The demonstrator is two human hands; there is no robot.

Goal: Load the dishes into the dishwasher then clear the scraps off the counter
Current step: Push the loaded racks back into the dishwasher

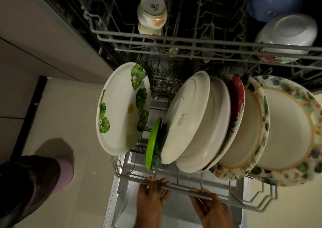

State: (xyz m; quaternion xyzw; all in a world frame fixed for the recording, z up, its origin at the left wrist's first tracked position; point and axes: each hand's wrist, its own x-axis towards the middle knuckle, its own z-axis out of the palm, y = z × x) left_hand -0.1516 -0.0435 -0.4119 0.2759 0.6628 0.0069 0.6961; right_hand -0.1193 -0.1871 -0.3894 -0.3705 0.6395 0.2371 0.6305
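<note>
My left hand (153,196) and right hand (211,208) curl their fingers (161,181) over the lower rack (244,199) near rail, likely to slide the 6 upright plates (190,116) inward.

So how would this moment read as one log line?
left hand and right hand: gripping lower rack front rail | plates: standing in rack

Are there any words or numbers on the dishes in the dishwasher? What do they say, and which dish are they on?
"Sonaty", or close to it, in red letters with a small red logo: on the base of the cup in the upper rack. The small line below it is blurred.
Grey stamp, too blurred to read: on the back of the white plate in the lower rack.
Small mark, unreadable: on the blue bowl.
</note>
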